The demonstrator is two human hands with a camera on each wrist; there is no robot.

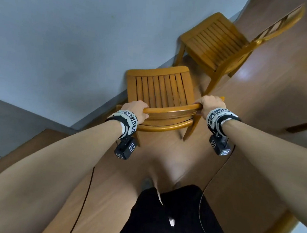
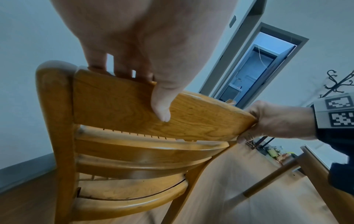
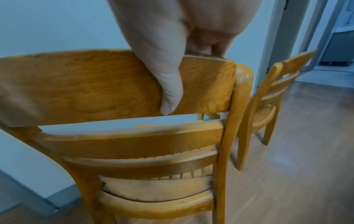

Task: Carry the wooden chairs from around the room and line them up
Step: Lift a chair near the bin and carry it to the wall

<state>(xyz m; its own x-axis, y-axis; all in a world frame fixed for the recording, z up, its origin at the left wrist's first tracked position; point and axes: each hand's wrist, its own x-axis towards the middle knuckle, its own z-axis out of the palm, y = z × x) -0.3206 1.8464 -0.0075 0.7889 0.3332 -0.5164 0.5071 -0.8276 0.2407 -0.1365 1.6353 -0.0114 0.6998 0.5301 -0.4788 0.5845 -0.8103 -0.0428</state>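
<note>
My left hand (image 1: 137, 109) curls round the left end of the top rail (image 2: 153, 109), thumb down its back face and fingers hooked over the top edge. My right hand (image 1: 211, 104) grips the right end the same way. Both hold the wooden chair (image 1: 160, 91), which faces the pale wall (image 1: 63, 34), its seat front close to the skirting. Whether its legs touch the floor (image 1: 125, 169) I cannot tell. Just to its right a second chair (image 1: 216, 45) stands against the same wall, turned at an angle. A table leg (image 2: 272, 178) shows further right, and a doorway (image 2: 254, 68) beyond.

I judge this the placing step: bringing this chair into line beside its neighbour. Next I need to set it square to the wall, level with the other, legs clear of each other, then let go.
</note>
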